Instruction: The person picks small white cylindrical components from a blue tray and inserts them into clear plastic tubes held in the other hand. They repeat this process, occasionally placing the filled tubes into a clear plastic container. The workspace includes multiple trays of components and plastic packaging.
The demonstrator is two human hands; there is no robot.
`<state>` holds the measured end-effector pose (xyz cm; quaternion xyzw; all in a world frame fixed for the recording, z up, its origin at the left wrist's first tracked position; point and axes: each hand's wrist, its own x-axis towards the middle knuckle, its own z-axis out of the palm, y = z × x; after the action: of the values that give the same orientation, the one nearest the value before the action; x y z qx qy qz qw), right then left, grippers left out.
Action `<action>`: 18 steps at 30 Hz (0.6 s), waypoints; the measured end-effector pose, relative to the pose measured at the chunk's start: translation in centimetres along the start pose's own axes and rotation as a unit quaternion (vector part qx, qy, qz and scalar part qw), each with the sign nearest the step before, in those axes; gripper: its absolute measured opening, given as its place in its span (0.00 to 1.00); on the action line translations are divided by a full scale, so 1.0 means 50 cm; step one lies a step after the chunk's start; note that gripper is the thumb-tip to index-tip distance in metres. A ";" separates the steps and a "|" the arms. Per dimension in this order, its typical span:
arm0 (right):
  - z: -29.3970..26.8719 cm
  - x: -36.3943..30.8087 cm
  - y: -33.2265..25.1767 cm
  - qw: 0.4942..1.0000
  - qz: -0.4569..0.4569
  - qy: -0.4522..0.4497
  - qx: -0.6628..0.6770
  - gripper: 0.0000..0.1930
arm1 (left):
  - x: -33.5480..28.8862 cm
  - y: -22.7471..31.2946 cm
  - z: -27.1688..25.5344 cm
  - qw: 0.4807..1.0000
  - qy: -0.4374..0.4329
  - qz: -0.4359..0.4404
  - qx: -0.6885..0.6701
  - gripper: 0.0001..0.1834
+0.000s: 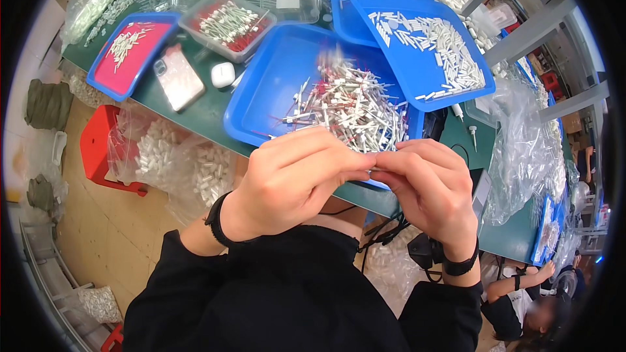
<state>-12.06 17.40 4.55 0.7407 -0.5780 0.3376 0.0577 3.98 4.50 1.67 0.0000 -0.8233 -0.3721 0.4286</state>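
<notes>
My left hand (297, 173) and my right hand (427, 186) meet fingertip to fingertip above the near edge of a blue tray (251, 107). Both are closed in a pinch. Whatever lies between the fingertips is too small and covered to make out. Behind them, the tray holds a heap of small white tube-shaped parts with red and white leads (355, 101). A second blue tray (407, 85) overlaps its right side and carries loose white tubes (450, 52).
Left of the big tray are a phone (178, 78), a white earbud case (223, 75), a clear box of wired parts (228, 23) and a small tray with a pink bottom (134, 52). Bags of white pieces (173, 156) hang near a red stool (98, 150). Another person (521, 300) is at lower right.
</notes>
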 end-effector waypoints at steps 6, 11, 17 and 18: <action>-0.009 0.024 0.048 0.983 0.180 -0.029 -0.010 0.24 | 0.011 -0.092 -0.003 0.996 -0.050 -0.061 0.046 0.07; -0.055 0.011 0.230 0.952 0.292 0.038 -0.078 0.15 | 0.003 -0.206 -0.055 0.938 -0.105 -0.049 0.326 0.17; -0.041 -0.046 0.428 0.917 0.332 -0.011 -0.223 0.18 | 0.093 -0.376 -0.192 0.865 -0.108 -0.178 0.456 0.11; -0.038 -0.039 0.429 0.916 0.339 -0.035 -0.213 0.17 | 0.106 -0.389 -0.193 0.855 -0.118 -0.212 0.458 0.11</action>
<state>-32.27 12.94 -1.65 0.4819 -0.8542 0.1798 0.0762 1.25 -17.16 -3.07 0.3269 -0.9252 -0.0323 0.1900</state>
